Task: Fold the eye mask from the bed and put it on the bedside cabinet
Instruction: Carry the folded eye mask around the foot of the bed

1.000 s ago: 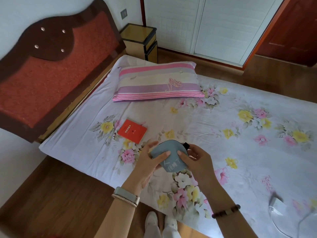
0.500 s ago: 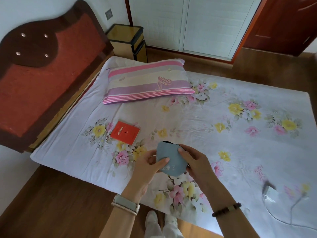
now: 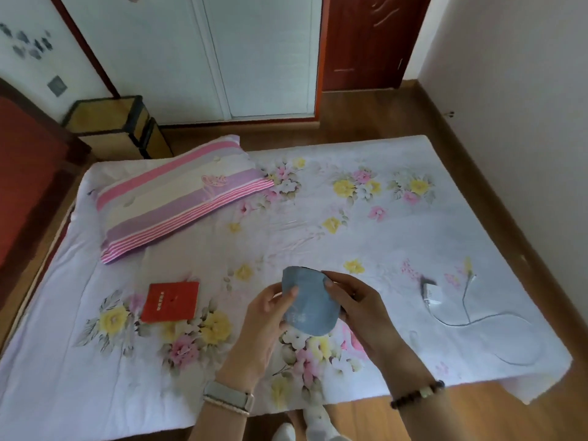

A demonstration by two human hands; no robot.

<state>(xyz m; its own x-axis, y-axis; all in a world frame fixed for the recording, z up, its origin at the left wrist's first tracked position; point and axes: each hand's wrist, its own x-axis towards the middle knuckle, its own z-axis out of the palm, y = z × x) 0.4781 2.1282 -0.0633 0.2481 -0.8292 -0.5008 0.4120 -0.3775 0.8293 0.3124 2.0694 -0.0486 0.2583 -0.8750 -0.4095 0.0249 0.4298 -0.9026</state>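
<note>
The blue eye mask (image 3: 310, 299), folded in half, is held up over the near part of the bed (image 3: 397, 237). My left hand (image 3: 265, 326) grips its left side, thumb on the front. My right hand (image 3: 356, 303) pinches its right edge. The wooden bedside cabinet (image 3: 111, 122) with dark trim stands at the far left corner, beside the red headboard, well away from both hands.
A striped pink and purple pillow (image 3: 178, 195) lies at the head of the bed. Left of my hands lies a red booklet (image 3: 170, 300). To the right on the sheet are a white charger and cable (image 3: 445, 303). Wooden floor surrounds the bed.
The view has swung right, so the headboard has slid toward the left edge. Both hands keep their hold on the folded mask, now raised slightly and turned more upright.
</note>
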